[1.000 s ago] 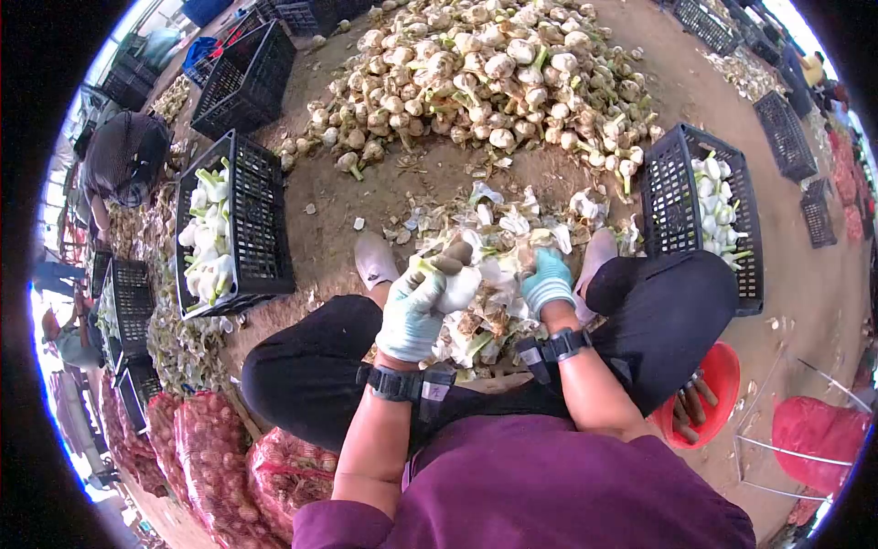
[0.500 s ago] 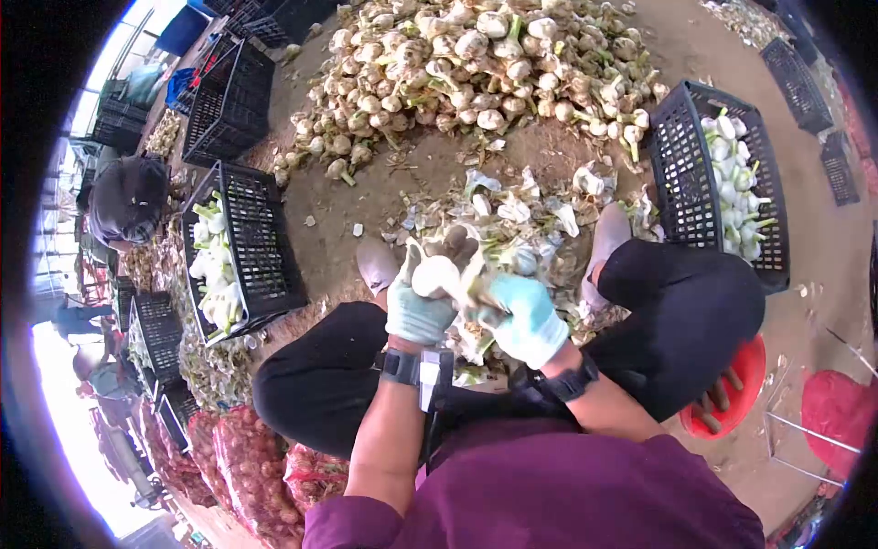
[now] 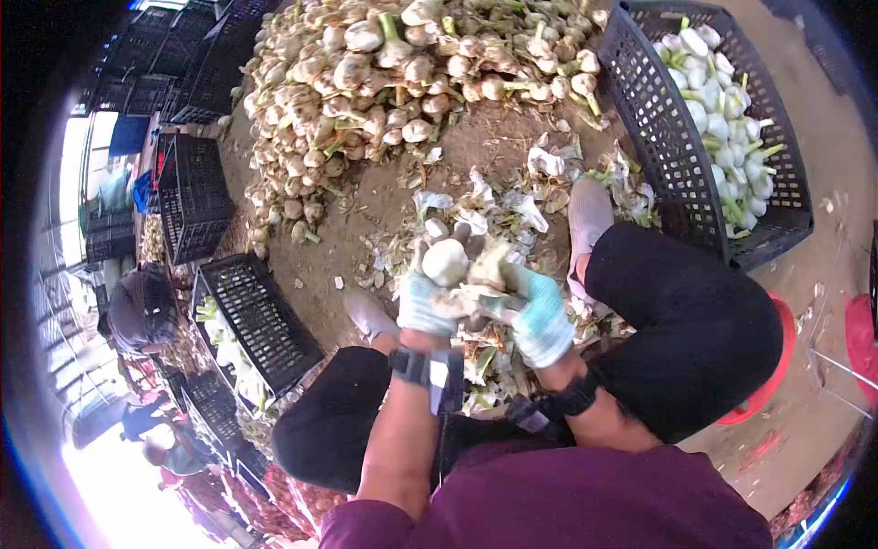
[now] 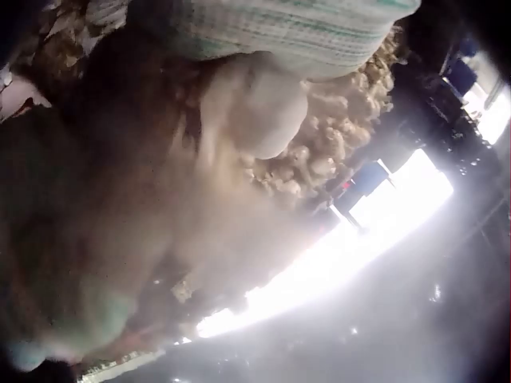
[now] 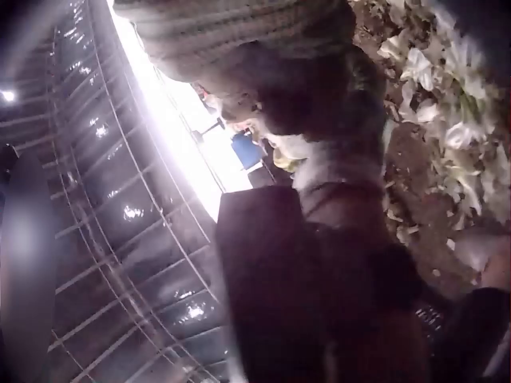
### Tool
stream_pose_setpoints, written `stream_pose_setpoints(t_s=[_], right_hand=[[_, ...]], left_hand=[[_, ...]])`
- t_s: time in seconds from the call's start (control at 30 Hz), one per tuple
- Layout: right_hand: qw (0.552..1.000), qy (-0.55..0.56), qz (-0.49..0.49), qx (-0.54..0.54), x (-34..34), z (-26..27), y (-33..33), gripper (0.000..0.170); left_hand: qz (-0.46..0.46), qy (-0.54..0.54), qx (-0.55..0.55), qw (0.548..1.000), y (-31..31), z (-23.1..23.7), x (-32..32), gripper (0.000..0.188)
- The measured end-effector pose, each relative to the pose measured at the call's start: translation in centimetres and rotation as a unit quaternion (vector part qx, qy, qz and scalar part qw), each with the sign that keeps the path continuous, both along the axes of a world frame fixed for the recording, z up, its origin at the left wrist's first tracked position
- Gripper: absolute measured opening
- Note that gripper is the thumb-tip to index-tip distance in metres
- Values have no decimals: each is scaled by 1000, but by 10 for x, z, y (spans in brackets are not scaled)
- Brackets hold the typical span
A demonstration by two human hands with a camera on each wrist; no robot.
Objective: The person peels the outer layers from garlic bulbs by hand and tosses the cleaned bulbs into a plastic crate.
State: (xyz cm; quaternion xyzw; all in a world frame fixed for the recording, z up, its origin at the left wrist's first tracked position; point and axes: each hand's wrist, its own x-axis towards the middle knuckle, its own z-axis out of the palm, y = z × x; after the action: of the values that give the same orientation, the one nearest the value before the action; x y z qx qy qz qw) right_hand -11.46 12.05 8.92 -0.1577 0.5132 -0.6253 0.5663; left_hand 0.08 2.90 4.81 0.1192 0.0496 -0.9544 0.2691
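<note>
My left hand [image 3: 426, 302], in a pale striped work glove with dark fingertips, grips a peeled-looking white garlic bulb [image 3: 445, 263] over the litter of skins. The bulb's smooth side [image 4: 275, 112] also shows below the glove cuff in the left wrist view. Close beside it, my right hand [image 3: 541, 320], gloved alike, pinches loose papery garlic skin [image 3: 489, 267] next to the bulb. In the right wrist view the right glove [image 5: 319, 88] is dark, and its fingertips are hidden.
Unpeeled garlic [image 3: 366, 110] is heaped ahead. A black crate [image 3: 658, 137] of cleaned bulbs [image 3: 722, 119] stands at right, another crate [image 3: 261, 311] at left. Skins [image 3: 521, 215] litter the ground between the shoes. Part of a red basin [image 3: 777, 357] shows behind the right knee.
The right hand has come from apart over to the left hand and the bulb, taking hold of its skin. The head view has swung, bringing the right crate closer.
</note>
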Motion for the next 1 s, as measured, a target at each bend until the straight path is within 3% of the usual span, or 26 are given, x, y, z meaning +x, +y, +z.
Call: stream_pose_setpoints(t_s=[0.03, 0.07, 0.1, 0.17, 0.2, 0.23, 0.27, 0.3, 0.33, 0.37, 0.43, 0.5, 0.53, 0.57, 0.6, 0.63, 0.67, 0.7, 0.77, 0.83, 0.87, 0.9, 0.97, 1.0], right_hand=[[996, -62, -44, -35, -8, 3, 2, 29], [993, -107, -54, -10, -23, 11, 2, 27], [981, -123, -149, -24, -27, 0, -6, 23], [972, -103, -172, 121, -42, -7, -7, 19], [973, -77, -119, 181, -40, -27, -4, 16], [979, 55, -170, 101, -23, -66, -10, 11], [965, -21, -228, 126, -8, -96, -6, 10], [942, -97, -285, 146, -3, -102, -10, 10], [947, 58, -246, 196, -3, -100, -9, 13], [962, 62, -187, 189, -12, -85, -9, 15], [955, 78, -163, 233, 0, -112, -4, 13], [948, 68, -147, 273, -17, -80, -14, 15], [957, 75, -161, 229, -14, -91, -14, 19], [952, 153, -151, 217, -11, -97, -12, 19], [950, 152, -156, 224, -15, -92, -14, 17], [948, 150, -160, 232, -19, -86, -16, 15], [948, 146, -119, 255, -24, -90, -17, 10], [955, 73, -114, 262, -23, -93, -17, 9], [955, -37, -153, 250, -14, -106, -18, 9], [951, -30, -147, 271, -34, -95, -23, 10], [948, -24, -137, 287, -40, -90, -25, 12], [949, -22, -136, 285, -41, -90, -25, 12], [939, 96, -61, 324, -37, -88, -22, 11], [932, -22, -204, 300, -15, -102, -21, 9]], left_hand=[[31, -353, 49, 934, -15, 5, -15, 39], [32, -353, 51, 934, -22, -2, -18, 39], [30, -354, 52, 934, -28, -4, -25, 40], [54, -399, 79, 912, -30, -3, -42, 39], [31, -396, 59, 916, -31, -3, -49, 37], [7, -390, 36, 920, -34, -4, -56, 35], [-18, -286, -12, 958, -39, -19, -52, 31], [-88, -340, -170, 921, -47, -52, -46, 30], [-68, -339, -159, 925, -49, -23, -77, 31], [-49, -342, -144, 927, -47, 24, -112, 34], [-110, -268, -268, 919, -50, 60, -155, 42], [-135, -359, -384, 840, -66, 46, -180, 39], [-159, -427, -405, 793, -80, 28, -191, 36], [-152, -477, -472, 726, -93, 4, -200, 36], [-149, -525, -620, 563, -112, -36, -201, 40], [-134, -545, -767, 311, -135, -69, -200, 45], [-128, -584, -797, 90, -156, -99, -214, 50], [-270, -638, -718, 60, -161, -97, -231, 53], [-318, -653, -687, 5, -182, -127, -232, 53], [-327, -667, -669, -19, -197, -143, -235, 53], [-323, -665, -673, 16, -202, -145, -233, 52], [-321, -666, -673, 17, -205, -143, -230, 52], [-320, -599, -733, 40, -208, -136, -221, 52], [-277, -607, -742, 71, -197, -128, -210, 53]])
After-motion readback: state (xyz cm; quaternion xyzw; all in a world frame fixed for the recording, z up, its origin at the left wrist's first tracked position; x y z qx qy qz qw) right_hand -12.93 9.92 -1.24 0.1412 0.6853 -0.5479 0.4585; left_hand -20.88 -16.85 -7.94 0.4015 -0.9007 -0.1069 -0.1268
